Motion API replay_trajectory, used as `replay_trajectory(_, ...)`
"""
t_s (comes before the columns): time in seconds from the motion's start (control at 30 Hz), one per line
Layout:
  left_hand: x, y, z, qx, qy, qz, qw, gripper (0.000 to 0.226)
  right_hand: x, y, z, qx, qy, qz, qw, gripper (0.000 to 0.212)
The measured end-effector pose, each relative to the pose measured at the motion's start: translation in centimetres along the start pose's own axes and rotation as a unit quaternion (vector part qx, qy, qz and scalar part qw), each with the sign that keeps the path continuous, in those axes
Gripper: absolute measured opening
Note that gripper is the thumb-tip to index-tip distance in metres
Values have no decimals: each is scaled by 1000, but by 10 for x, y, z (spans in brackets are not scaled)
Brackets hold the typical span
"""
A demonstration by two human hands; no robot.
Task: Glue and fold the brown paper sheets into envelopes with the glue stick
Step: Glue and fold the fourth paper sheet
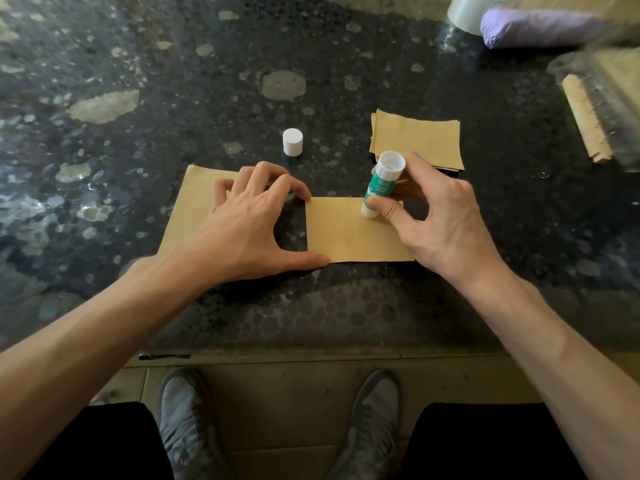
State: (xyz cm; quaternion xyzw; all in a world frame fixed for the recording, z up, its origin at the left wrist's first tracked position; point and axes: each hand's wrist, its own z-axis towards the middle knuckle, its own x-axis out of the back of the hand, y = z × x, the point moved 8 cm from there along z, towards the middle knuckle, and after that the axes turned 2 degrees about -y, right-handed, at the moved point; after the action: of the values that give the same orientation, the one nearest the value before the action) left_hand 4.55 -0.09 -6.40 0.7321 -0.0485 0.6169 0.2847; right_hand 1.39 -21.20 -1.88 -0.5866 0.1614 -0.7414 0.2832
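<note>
Brown paper sheet [349, 233] lies flat on the counter [311, 306], near the middle of the near edge. Head view only.

Right hand [440, 223] pinches the glue stick [379, 185], thumb in front and fingers curled behind. The stick is tilted, with its lower end on the sheet at the far edge, right of centre.

Left hand [242, 223] is spread wide with straight fingers and grips nothing. Its thumb tip sits on the sheet's near-left corner and its index tip at the far-left corner. The other fingers rest on a second sheet [187, 209] just to the left. Can't tell whether the two pieces are joined; there is a dark gap between them under the palm.

White cap [292, 142] stands upright farther back, off the stick and apart from the paper. Stack of sheets [419, 138] lies just behind the right hand. Tape roll [465, 12] and purple bundle [540, 26] are at the far-right corner, blurred. Shoes [183, 420] show below the near edge.
</note>
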Motion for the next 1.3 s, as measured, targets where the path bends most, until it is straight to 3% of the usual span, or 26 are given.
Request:
replay_trajectory(0.17, 0, 0, 0, 0, 3, 1, 1000, 96, -1, 2, 3, -6, 8, 0, 1000, 35)
replay_trajectory(0.93, 0, 1, -1, 0, 0, 4, 1000, 97, 6, 2, -10, -7, -110, 21, 994, 45)
replay_trajectory(1.3, 0, 1, 0, -1, 2, 1, 1000, 97, 10, 1, -20, -17, -115, 11, 993, 44)
